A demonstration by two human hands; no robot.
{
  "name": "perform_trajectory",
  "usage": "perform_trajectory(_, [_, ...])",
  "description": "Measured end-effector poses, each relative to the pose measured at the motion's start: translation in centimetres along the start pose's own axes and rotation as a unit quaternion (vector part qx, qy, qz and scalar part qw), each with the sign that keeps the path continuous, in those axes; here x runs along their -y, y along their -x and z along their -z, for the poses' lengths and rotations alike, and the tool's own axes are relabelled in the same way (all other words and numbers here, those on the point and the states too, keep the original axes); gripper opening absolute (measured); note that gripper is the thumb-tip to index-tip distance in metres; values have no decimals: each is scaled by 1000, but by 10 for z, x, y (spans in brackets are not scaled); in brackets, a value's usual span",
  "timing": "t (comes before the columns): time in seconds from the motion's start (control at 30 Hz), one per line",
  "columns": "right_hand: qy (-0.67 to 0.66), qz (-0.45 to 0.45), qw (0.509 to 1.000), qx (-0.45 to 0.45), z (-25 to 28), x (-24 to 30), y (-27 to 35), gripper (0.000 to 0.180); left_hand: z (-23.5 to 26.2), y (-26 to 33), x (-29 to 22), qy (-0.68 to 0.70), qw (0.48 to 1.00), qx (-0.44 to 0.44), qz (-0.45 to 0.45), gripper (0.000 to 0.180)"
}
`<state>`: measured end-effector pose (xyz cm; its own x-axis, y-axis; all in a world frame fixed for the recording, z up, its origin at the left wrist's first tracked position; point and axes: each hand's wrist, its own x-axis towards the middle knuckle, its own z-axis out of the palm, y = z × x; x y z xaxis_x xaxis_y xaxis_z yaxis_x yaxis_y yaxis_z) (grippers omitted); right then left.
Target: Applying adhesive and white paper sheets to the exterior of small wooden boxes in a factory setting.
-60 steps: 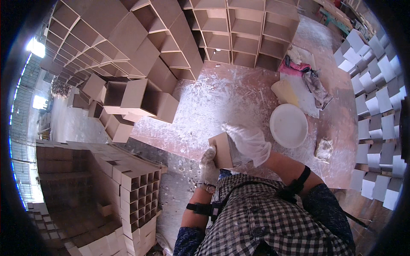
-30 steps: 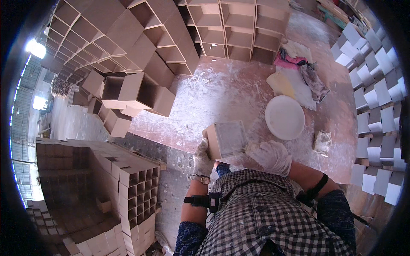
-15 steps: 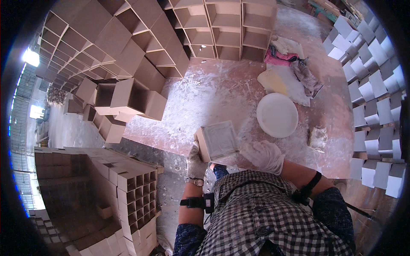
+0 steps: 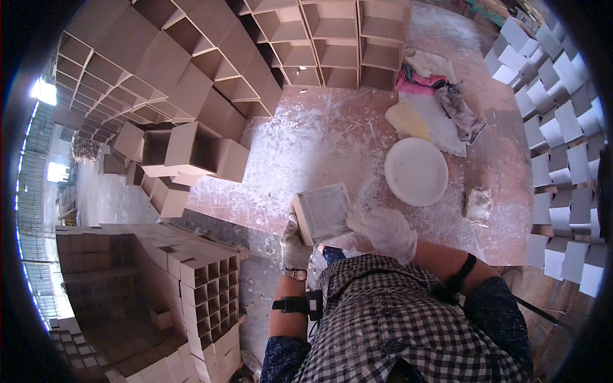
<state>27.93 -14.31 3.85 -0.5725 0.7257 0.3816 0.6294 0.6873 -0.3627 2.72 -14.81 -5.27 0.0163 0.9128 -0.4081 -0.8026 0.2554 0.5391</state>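
My left hand (image 4: 296, 246), in a knitted work glove, grips a small square box (image 4: 324, 212) by its left side and lower corner. The box is tilted, its pale, white-smeared panel with a raised rim facing me and its tan side showing at the left. At the box's right edge is my right hand (image 4: 386, 233), in a white, powdery glove. Its fingers are bunched together and slightly blurred; whatever they hold, if anything, is hidden. Right of the box, a round white tub or dish (image 4: 416, 172) rests on the reddish, white-dusted work surface (image 4: 306, 140).
Stacked tan open boxes (image 4: 319, 45) rise at the back and left, with several loose ones (image 4: 198, 150) nearer. Another box stack (image 4: 214, 287) stands lower left. Cloths (image 4: 447, 105) and a whitish block (image 4: 479, 205) lie at the right. Rows of white boxes (image 4: 562, 191) line the far right.
The box has shifted slightly left and tilted a little. My right hand has moved a little left, its fingers now at the box's right edge. The left hand keeps its grip.
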Motion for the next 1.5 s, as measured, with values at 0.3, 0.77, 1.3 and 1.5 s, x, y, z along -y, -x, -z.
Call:
perform_trajectory(0.3, [66,7,997,-28,25,8,22,37,18,3,9,-4,1000,-21,6,48])
perform_trajectory(0.77, [177,-38,983,-12,20,-26,38,37,10,3,9,8,999,-44,3,46])
perform_trajectory(1.3, [-768,-453,411,-190,60,-36,57,48,-24,6,8,-27,999,32,-14,52])
perform_trajectory(1.5, [-772,-427,416,-218,73,-66,78,54,-99,22,-6,-194,980,4,-37,51])
